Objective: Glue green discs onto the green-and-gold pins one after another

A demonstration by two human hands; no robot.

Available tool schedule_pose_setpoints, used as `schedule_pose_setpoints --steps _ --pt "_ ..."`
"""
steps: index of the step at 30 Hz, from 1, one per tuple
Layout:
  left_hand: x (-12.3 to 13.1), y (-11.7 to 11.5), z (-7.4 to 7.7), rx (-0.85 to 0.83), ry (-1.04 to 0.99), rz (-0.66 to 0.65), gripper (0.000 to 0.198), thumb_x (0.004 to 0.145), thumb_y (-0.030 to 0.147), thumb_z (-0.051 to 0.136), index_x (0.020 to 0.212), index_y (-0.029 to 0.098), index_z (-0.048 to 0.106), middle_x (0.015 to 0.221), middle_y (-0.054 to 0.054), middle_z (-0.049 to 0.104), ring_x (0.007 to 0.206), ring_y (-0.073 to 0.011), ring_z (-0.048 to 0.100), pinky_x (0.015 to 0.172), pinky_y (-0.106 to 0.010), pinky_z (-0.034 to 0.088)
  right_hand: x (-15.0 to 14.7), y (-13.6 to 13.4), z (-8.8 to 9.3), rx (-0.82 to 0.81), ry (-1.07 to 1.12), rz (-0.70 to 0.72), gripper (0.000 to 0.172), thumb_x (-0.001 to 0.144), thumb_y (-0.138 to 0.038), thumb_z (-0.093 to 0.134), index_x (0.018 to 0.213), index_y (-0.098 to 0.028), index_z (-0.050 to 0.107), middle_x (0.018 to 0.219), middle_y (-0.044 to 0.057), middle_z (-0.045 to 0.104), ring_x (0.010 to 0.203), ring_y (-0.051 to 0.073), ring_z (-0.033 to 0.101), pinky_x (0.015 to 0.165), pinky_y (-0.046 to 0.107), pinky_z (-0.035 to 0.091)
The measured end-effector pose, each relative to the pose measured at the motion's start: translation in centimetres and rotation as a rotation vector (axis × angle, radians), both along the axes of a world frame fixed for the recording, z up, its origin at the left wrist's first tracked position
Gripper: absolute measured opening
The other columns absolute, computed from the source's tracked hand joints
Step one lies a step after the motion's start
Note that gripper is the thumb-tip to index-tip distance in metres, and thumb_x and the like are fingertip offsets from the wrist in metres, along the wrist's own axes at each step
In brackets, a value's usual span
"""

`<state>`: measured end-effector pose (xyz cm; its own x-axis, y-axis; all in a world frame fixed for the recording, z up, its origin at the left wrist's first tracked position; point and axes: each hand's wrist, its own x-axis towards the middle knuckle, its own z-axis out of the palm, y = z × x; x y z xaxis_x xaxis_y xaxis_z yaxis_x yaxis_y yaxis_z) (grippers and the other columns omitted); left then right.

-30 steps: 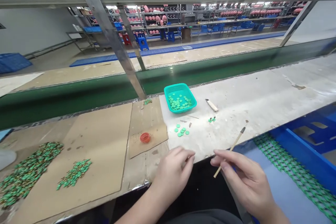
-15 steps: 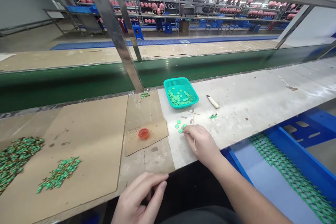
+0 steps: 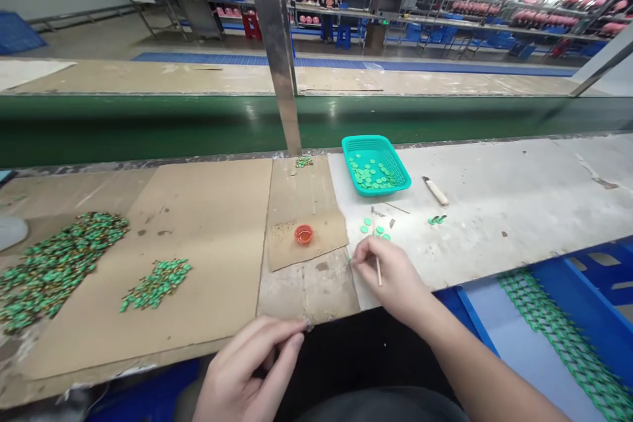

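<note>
Wooden stick [image 3: 378,271]: where is it seen from the head camera?

It is held upright in the right hand [image 3: 393,280], pinched narrowly among the fingers, with its lower end showing beneath them, over the desk [image 3: 499,211].

What is lying nearest that hand?

Small green discs [image 3: 372,229] are scattered on the desk just beyond the fingertips, and more are contained in a teal plastic basket [image 3: 376,140] placed farther on.

How is the left hand placed?

The left hand [image 3: 244,369] is kept at the near edge of the desk, its fingers curled narrowly together. Whether anything is held between them cannot be told.

What else is laid out?

Cardboard sheets [image 3: 198,211] are spread to the left, carrying heaps of green-and-brown parts [image 3: 59,270], and a small red-orange cup [image 3: 303,235] is set on a smaller piece. A pale-handled tool [image 3: 435,191] is left to the right of the basket.
</note>
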<state>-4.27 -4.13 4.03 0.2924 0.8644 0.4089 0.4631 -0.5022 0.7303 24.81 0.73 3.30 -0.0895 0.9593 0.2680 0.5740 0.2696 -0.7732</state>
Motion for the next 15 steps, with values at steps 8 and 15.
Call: schedule_pose_setpoints --steps 8,15 --pt "-1.0 1.7 0.7 0.064 0.003 0.109 0.014 0.110 0.026 0.074 0.106 0.030 0.087 0.088 0.003 0.080 0.069 -0.0101 0.075 0.067 -0.015 0.060 -5.1 -1.0 -1.5 -0.025 0.011 0.003 0.017 0.100 -0.010 0.065 0.096 -0.026 0.065 0.090 0.003 0.075 0.083 0.023 0.075 0.075 0.035 0.061" --pt "-4.9 3.1 -0.1 0.054 0.183 0.315 0.025 0.111 0.045 0.071 0.103 0.029 0.088 0.092 -0.001 0.084 0.075 -0.0160 0.077 0.074 -0.027 0.062 -2.6 -3.2 1.3 0.131 0.139 -0.064 0.042 0.127 -0.048 0.039 0.140 -0.026 0.072 0.111 0.011 0.083 0.100 0.028 0.083 0.090 0.040 0.070"
